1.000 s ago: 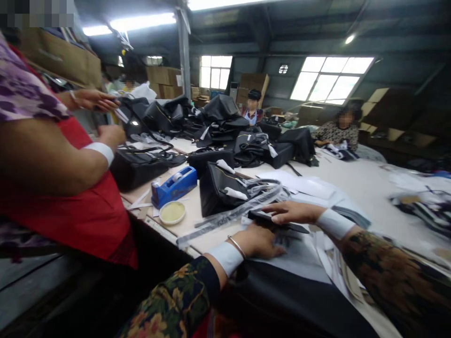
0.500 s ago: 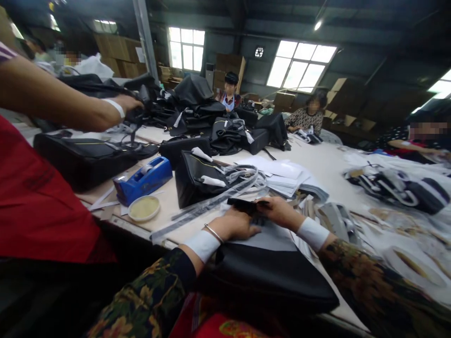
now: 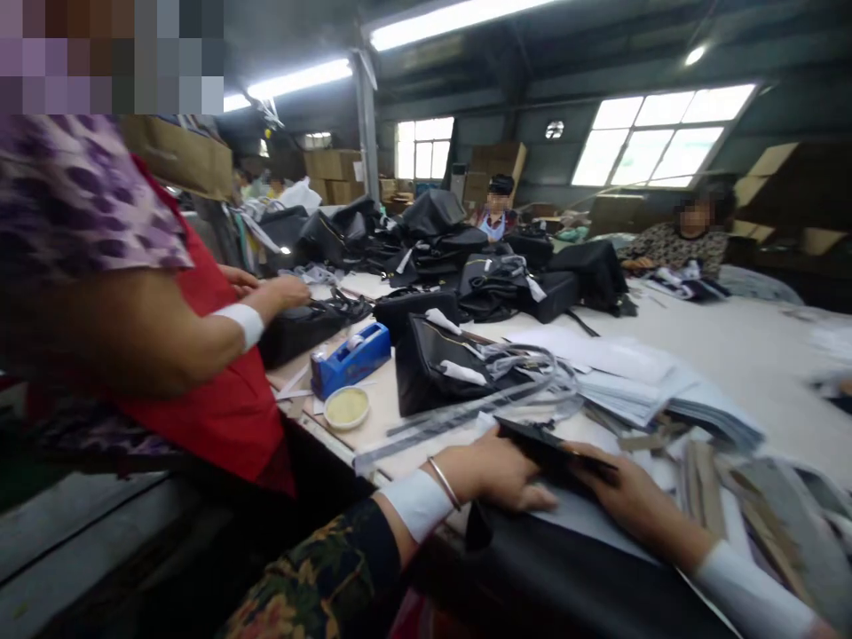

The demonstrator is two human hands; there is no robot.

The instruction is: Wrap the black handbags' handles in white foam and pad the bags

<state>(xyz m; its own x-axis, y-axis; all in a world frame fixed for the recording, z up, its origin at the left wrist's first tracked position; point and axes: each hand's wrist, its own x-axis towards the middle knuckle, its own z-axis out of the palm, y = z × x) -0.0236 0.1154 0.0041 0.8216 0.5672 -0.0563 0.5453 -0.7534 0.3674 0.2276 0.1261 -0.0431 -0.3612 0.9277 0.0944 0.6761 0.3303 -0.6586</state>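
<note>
A black bag [image 3: 572, 568] lies in front of me at the table edge, partly cut off by the frame. Its upper black edge [image 3: 549, 448] is raised between my hands. My left hand [image 3: 496, 470] is closed round the left part of this edge, its thumb pointing right; some fingertips are hidden. At the right part, my right hand [image 3: 619, 488] pinches the same edge with bent fingers. A pale grey sheet or lining [image 3: 592, 519] shows below the hands. Just beyond them stands another black bag [image 3: 432, 364] with white-wrapped ends and plastic-covered straps [image 3: 525, 364].
A blue tape dispenser [image 3: 352, 359] and a round dish [image 3: 347, 408] sit left. Paper sheets [image 3: 619, 373] and grey strips [image 3: 706, 488] lie right. Black bags [image 3: 426, 240] are heaped behind. A co-worker in a red apron [image 3: 219, 390] stands close on the left.
The view has swung left, so the table things appear further right. The raised black edge looks spread wider between my hands. The co-worker's arm has drawn back, and both their hands show.
</note>
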